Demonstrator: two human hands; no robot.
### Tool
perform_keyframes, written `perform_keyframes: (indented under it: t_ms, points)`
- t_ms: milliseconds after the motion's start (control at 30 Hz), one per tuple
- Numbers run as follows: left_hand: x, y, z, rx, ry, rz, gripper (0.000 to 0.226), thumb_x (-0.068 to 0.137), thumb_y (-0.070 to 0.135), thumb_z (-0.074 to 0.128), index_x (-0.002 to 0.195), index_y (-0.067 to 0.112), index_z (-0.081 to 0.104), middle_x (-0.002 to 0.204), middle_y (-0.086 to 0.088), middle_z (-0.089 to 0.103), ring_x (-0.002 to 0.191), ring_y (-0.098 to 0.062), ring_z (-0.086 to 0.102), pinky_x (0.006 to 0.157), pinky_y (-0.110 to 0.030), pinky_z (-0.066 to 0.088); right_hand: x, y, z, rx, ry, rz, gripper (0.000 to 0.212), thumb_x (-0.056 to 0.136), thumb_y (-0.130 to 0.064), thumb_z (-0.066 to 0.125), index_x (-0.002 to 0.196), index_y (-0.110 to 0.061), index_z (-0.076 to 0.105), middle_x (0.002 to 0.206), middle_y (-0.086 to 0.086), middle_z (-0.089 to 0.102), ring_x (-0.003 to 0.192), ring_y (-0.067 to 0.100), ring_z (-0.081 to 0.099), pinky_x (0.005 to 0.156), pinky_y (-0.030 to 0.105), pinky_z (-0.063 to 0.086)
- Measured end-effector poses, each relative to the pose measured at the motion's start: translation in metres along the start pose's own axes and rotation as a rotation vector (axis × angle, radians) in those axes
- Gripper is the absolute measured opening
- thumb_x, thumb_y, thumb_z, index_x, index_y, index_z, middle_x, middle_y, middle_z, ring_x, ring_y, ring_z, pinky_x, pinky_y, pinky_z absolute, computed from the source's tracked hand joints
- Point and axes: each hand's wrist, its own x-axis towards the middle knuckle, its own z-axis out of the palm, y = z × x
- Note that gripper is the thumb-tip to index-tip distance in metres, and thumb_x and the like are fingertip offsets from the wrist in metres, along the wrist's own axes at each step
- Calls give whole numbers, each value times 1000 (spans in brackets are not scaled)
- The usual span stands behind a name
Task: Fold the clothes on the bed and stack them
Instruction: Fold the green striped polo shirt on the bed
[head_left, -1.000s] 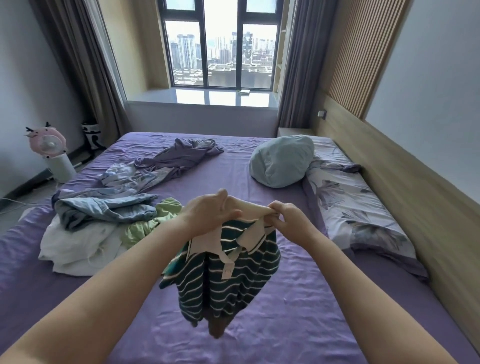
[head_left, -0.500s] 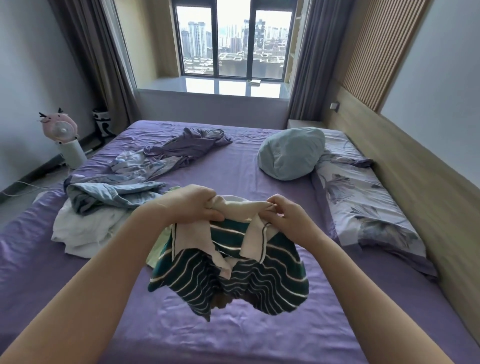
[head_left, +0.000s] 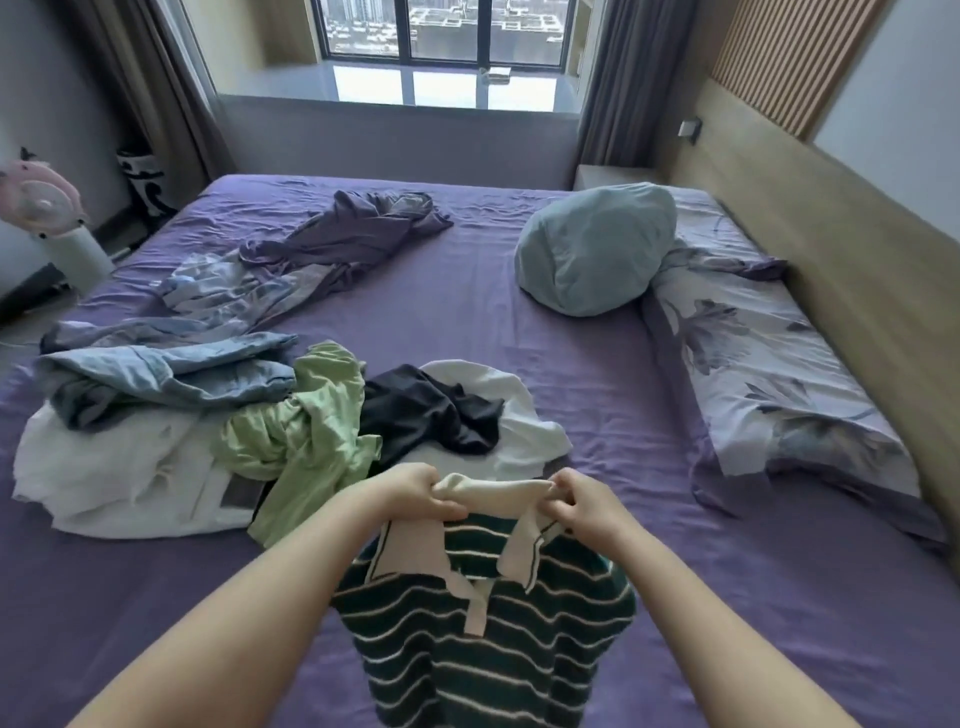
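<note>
The bed filled more of the view than a second earlier; the head camera had tipped down, uncovering the unfolded heap at left, with a dark garment on a white one. The striped polo had dropped lower, hanging just over the sheet. Left hand and right hand pinched its cream collar, close together. I judged it ready to lay flat; nothing was folded yet.

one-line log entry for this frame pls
left hand: grips collar | right hand: grips collar | striped polo shirt: held up, unfolded | clothes pile: unfolded on bed
</note>
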Motion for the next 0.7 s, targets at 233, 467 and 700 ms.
perform_keyframes:
  t_ms: [233, 467, 700]
  points:
    - [102, -46, 45, -212, -151, -16, 55, 72, 16, 71, 122, 22, 50, 114, -1, 57, 103, -17, 56, 85, -29, 49, 78, 64, 65, 35, 9, 168, 4, 92, -24, 55, 94, -26, 54, 92, -7, 64, 85, 13, 58, 75, 30, 47]
    - [170, -55, 57, -102, 191, 11, 14, 89, 27, 57, 81, 18, 50, 81, 0, 55, 86, -22, 55, 63, -30, 33, 120, 84, 90, -99, 30, 135, 21, 85, -24, 60, 102, -28, 49, 100, -8, 63, 92, 16, 59, 74, 34, 49]
    - [195, -62, 94, 21, 473, -80, 40, 94, 31, 51, 133, 24, 46, 129, 1, 48, 121, -21, 42, 97, -36, 40, 155, 99, 114, -123, 9, 74, 50, 97, -29, 44, 144, -23, 28, 128, 2, 56, 117, 26, 50, 96, 39, 40]
